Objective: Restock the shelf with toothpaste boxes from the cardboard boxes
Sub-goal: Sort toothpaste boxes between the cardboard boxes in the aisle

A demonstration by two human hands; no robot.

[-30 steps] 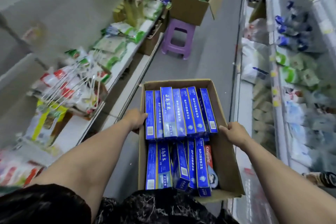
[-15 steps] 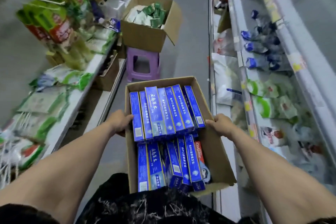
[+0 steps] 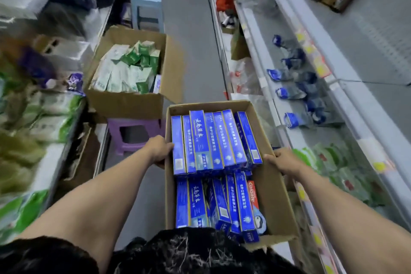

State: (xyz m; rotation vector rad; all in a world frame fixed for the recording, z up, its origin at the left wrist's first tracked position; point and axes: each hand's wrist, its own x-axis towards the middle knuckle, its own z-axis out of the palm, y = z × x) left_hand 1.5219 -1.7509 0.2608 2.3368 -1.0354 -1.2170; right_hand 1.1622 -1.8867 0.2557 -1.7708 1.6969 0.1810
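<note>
I carry an open cardboard box in front of my body in a shop aisle. It holds several blue toothpaste boxes in two rows and one red Colgate box at the near right. My left hand grips the box's left wall, fingers curled over the rim. My right hand grips the right wall the same way. The shelf on my right runs along the aisle.
A second open cardboard box with green and white packets stands on a purple stool ahead to the left. A light blue stool stands farther down the aisle. Shelves with bagged goods line both sides; blue-capped packs lie on the right shelf.
The view has swung to the right and forward along the aisle. The box on the purple stool is now closer, at my left. Both hands keep their grip on the box.
</note>
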